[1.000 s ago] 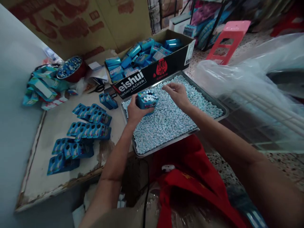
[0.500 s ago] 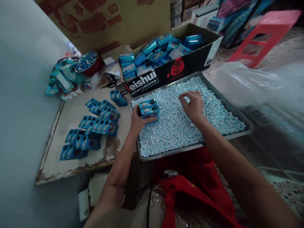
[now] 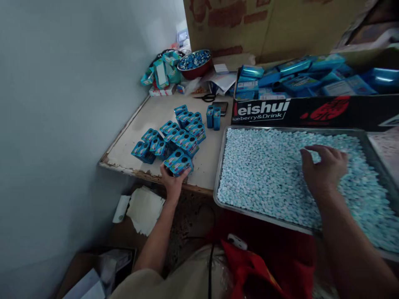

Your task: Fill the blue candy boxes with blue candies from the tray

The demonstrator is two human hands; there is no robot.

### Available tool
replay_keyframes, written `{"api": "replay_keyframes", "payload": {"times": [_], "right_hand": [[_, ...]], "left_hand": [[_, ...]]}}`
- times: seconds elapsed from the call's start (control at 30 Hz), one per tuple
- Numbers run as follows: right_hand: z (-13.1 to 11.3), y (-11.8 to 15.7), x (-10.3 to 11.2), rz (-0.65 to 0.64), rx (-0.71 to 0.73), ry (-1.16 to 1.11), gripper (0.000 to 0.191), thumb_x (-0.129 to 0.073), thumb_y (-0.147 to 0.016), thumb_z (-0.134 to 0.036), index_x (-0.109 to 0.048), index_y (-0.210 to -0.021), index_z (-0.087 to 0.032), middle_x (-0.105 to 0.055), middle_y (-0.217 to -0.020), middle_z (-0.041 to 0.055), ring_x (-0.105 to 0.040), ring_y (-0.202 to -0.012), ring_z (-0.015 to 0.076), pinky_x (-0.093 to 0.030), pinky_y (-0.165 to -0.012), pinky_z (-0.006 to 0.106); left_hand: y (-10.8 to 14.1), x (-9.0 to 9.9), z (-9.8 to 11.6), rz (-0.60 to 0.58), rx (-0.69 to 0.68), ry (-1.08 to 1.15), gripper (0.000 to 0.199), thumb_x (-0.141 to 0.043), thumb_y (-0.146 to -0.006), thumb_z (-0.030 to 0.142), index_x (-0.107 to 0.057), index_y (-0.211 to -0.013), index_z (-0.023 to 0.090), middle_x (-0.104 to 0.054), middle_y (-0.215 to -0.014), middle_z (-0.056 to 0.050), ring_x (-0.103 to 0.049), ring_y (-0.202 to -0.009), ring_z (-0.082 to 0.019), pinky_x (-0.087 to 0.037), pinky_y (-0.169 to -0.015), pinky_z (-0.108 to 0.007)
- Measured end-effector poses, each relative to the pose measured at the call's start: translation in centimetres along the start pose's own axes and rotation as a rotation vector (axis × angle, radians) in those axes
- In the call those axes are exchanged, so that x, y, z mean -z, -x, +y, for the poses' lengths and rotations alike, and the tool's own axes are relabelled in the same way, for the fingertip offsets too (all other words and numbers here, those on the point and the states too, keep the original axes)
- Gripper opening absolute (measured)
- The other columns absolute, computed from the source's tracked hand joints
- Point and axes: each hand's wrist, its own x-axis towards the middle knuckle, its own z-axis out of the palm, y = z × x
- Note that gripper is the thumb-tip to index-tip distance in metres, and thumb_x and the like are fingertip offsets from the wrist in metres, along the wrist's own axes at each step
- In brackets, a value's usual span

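My left hand (image 3: pixel 172 182) is wrapped round a pair of small blue boxes (image 3: pixel 178 162) with round dark holes in their tops. It holds them at the table's front edge, beside rows of similar blue boxes (image 3: pixel 182 137) standing on the table. My right hand (image 3: pixel 326 168) hovers above a metal tray (image 3: pixel 220 174) spread with pale blue and white pellets (image 3: pixel 264 166), like small candies. Its thumb and forefinger come together in a pinch; whatever may be between the tips is too small to make out.
A long carton (image 3: pixel 262 111) full of blue packets stands behind the tray. Two more blue boxes (image 3: pixel 213 117) stand by a dark phone-like slab (image 3: pixel 220 108) and black scissors (image 3: pixel 208 97). A red bowl (image 3: pixel 195 72) sits farther back. A wall (image 3: pixel 77 104) rises at left.
My left hand has carried its two blue boxes left, from over the tray to the rows on the table. My right hand stays pinched above the pellets. The view has swung left.
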Motion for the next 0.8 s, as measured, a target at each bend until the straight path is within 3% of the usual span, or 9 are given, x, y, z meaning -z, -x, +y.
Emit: {"api": "replay_keyframes", "payload": {"times": [0.17,0.27,0.33,0.4,0.47,0.53,0.63,0.73,0.8], "right_hand": [[-0.1,-0.1,-0.9,0.018,0.011,0.059,0.036,-0.056,-0.094,-0.065,-0.079,-0.094,-0.037,-0.082,-0.110,0.0168,-0.074,-0.113,0.0451,-0.049,-0.109,0.073],[-1.3,0.3,0.0,0.110,-0.008,0.076,0.038,-0.055,-0.094,-0.059,-0.076,-0.092,-0.028,-0.083,-0.106,0.0162,-0.076,-0.107,0.0402,-0.055,-0.107,0.068],[-2.4,-0.2,1.0,0.136,0.005,0.044,0.035,-0.057,-0.098,-0.057,-0.077,-0.094,-0.028,-0.084,-0.108,0.0145,-0.077,-0.108,0.0383,-0.056,-0.106,0.064],[-3.4,-2.2,2.1,0.132,0.019,-0.010,0.032,-0.062,-0.100,-0.056,-0.078,-0.096,-0.029,-0.084,-0.106,0.0125,-0.078,-0.105,0.0366,-0.059,-0.101,0.059],[-4.1,-6.5,2.7,0.097,0.028,-0.046,0.030,-0.066,-0.101,-0.053,-0.080,-0.100,-0.027,-0.084,-0.104,0.0109,-0.079,-0.099,0.0340,-0.061,-0.096,0.053],[-4.5,-12.6,2.1,0.038,0.027,0.007,0.027,-0.066,-0.104,-0.046,-0.082,-0.106,-0.024,-0.083,-0.105,0.0113,-0.079,-0.100,0.0329,-0.061,-0.097,0.051],[-5.3,-22.6,-1.2,-0.101,-0.056,0.278,0.021,-0.067,-0.105,-0.029,-0.084,-0.108,-0.017,-0.082,-0.109,0.0166,-0.078,-0.113,0.0378,-0.058,-0.105,0.054],[-5.9,-29.7,-5.5,-0.313,-0.061,0.416,0.018,-0.070,-0.106,-0.023,-0.085,-0.109,-0.013,-0.081,-0.117,0.0207,-0.073,-0.123,0.0402,-0.055,-0.111,0.055],[-5.6,-32.1,-8.1,-0.468,-0.056,0.487,0.024,-0.076,-0.105,-0.030,-0.083,-0.109,-0.008,-0.078,-0.124,0.0254,-0.068,-0.133,0.0441,-0.051,-0.116,0.058]], "left_hand": [[-4.6,-1.2,-1.5,-0.051,0.049,-0.117,0.084,-0.101,-0.065,0.033,-0.056,-0.136,0.024,-0.071,-0.138,-0.012,-0.069,-0.135,-0.035,-0.054,-0.122,-0.054],[-4.6,-0.7,-0.8,-0.091,-0.011,-0.158,0.101,-0.104,-0.063,0.035,-0.053,-0.149,0.024,-0.068,-0.146,-0.017,-0.066,-0.140,-0.042,-0.052,-0.124,-0.062],[-4.0,0.8,0.2,-0.039,-0.141,-0.238,0.111,-0.107,-0.061,0.045,-0.052,-0.155,0.024,-0.066,-0.148,-0.019,-0.064,-0.140,-0.047,-0.051,-0.123,-0.069],[-4.0,1.6,2.4,0.056,-0.291,-0.318,0.096,-0.103,-0.070,0.056,-0.059,-0.150,0.025,-0.071,-0.140,-0.018,-0.067,-0.133,-0.048,-0.050,-0.121,-0.072],[-5.4,0.1,6.2,0.058,-0.440,-0.290,0.059,-0.092,-0.087,0.057,-0.070,-0.132,0.027,-0.077,-0.124,-0.013,-0.073,-0.121,-0.042,-0.055,-0.117,-0.065],[-8.5,-4.6,11.2,-0.032,-0.552,-0.166,0.029,-0.082,-0.097,0.052,-0.074,-0.111,0.028,-0.078,-0.105,-0.007,-0.076,-0.106,-0.034,-0.060,-0.109,-0.056],[-14.4,-16.5,19.0,-0.358,-0.716,0.017,0.021,-0.082,-0.094,0.044,-0.075,-0.102,0.026,-0.078,-0.099,-0.007,-0.076,-0.098,-0.030,-0.062,-0.101,-0.047],[-18.5,-29.3,24.5,-0.785,-0.804,-0.038,0.030,-0.087,-0.084,0.045,-0.076,-0.101,0.023,-0.079,-0.108,-0.009,-0.074,-0.106,-0.031,-0.059,-0.101,-0.043],[-19.4,-35.5,26.4,-1.059,-0.852,-0.252,0.040,-0.088,-0.080,0.052,-0.077,-0.103,0.022,-0.078,-0.115,-0.012,-0.072,-0.115,-0.034,-0.056,-0.103,-0.042]]}}
